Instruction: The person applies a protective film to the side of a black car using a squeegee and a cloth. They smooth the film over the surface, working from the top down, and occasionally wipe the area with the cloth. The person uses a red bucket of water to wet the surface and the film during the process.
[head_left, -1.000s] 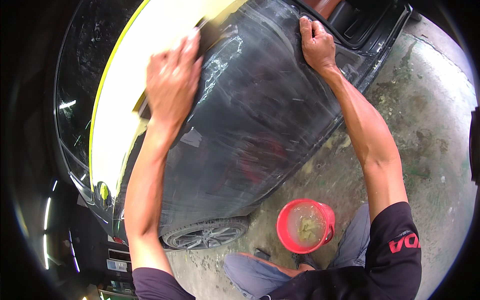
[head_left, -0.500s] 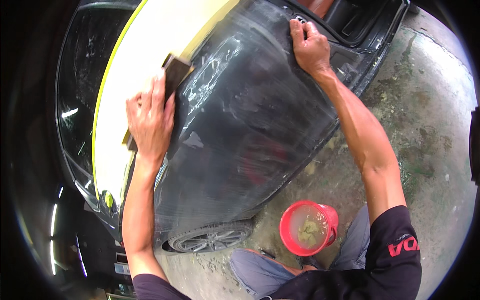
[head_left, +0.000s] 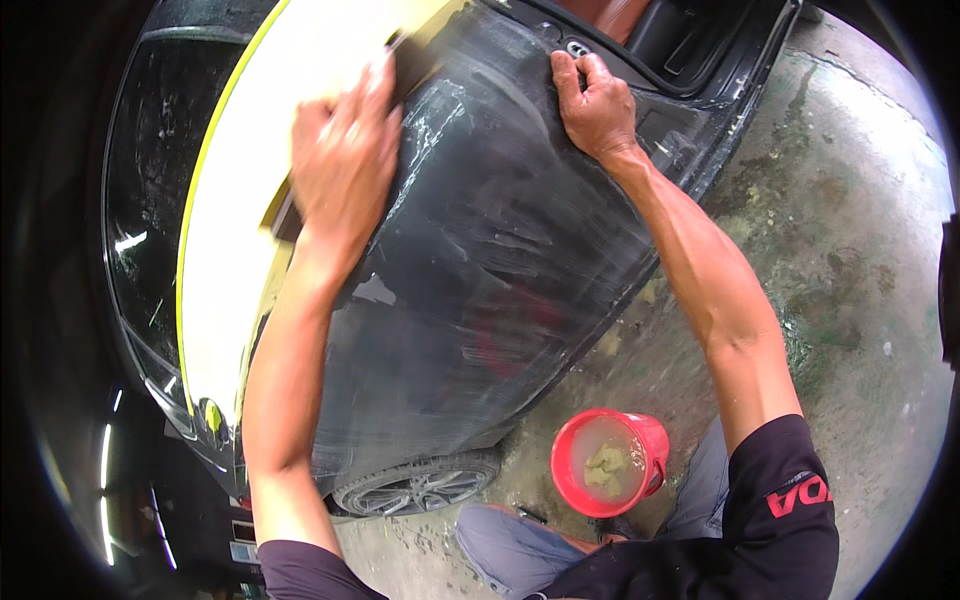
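Note:
My left hand (head_left: 345,160) presses a dark flat sanding block (head_left: 405,62) against the dull grey side panel (head_left: 500,280) of a car, near the panel's upper edge beside a pale yellow-rimmed covered area (head_left: 250,200). Most of the block is hidden under my palm and fingers. White wet smears streak the panel around the block. My right hand (head_left: 595,100) grips the panel's edge at the open doorway, fingers curled over it.
A red bucket (head_left: 610,462) with murky water and a yellowish sponge stands on the stained concrete floor by my knees. A car wheel (head_left: 415,487) shows below the panel. Dark glass (head_left: 140,200) lies at the left.
My left hand slid the block down and left along the panel, then back up and to the right. My right hand stayed on the panel's edge.

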